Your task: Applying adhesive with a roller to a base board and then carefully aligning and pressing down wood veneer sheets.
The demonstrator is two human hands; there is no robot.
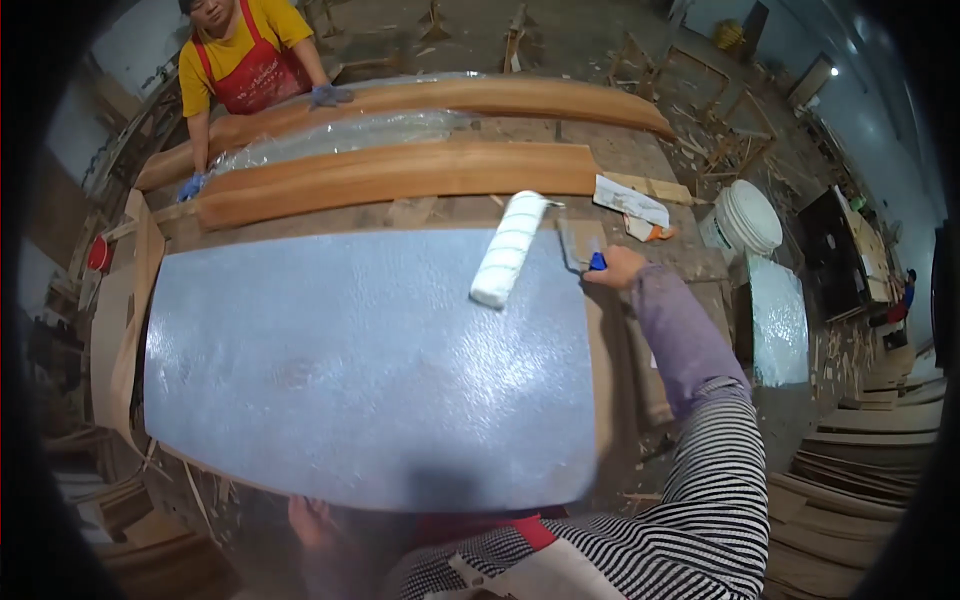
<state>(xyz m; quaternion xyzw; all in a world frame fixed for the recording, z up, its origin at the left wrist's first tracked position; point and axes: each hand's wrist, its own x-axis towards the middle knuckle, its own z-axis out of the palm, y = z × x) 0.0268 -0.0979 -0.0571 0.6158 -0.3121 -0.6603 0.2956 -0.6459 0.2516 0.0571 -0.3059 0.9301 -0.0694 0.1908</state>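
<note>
My right hand (618, 267) is closed around the blue handle of a paint roller (509, 250). Its long white sleeve with thin stripes lies slanted over the far right part of a wide board (330, 340). The board's upper face is coated in a wet, bluish-white film that shines in places. My left hand (312, 520) is low at the board's near edge; its fingers are blurred and shaded, so their grip is unclear. A purple cuff covers my right forearm above a striped sleeve.
Beyond the board lie two long curved wood panels (400, 182) and clear plastic film (330, 140). A co-worker in a red apron (262, 80) touches them with gloved hands. To the right stand a white bucket (748, 220) and a pale glossy block (778, 320). Wood sheets (860, 500) are stacked lower right.
</note>
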